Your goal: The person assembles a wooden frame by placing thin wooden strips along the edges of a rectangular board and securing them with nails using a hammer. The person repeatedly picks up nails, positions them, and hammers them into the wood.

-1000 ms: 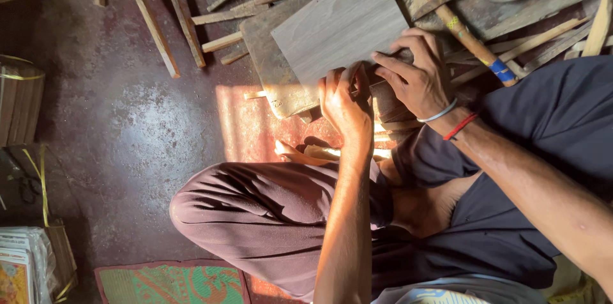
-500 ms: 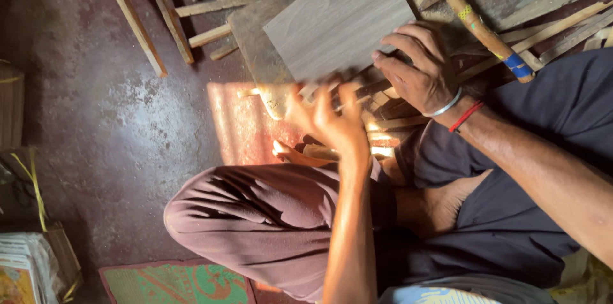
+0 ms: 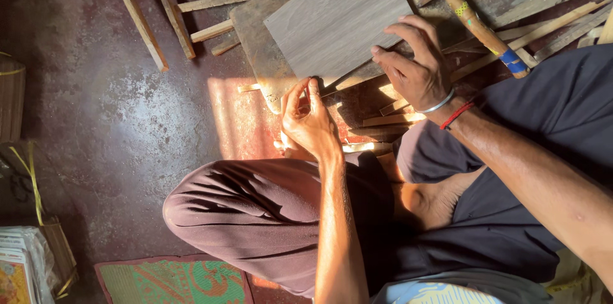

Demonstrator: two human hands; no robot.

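On the floor, a grey, smooth-grained rectangular board (image 3: 338, 20) lies flat; right hand (image 3: 418, 68) rests open-fingered on its edge.

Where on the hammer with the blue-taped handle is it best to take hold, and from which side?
Probably grip the hammer by its handle just above the blue tape, coming from the side of the right hand: that end points toward the person and lies uncovered.
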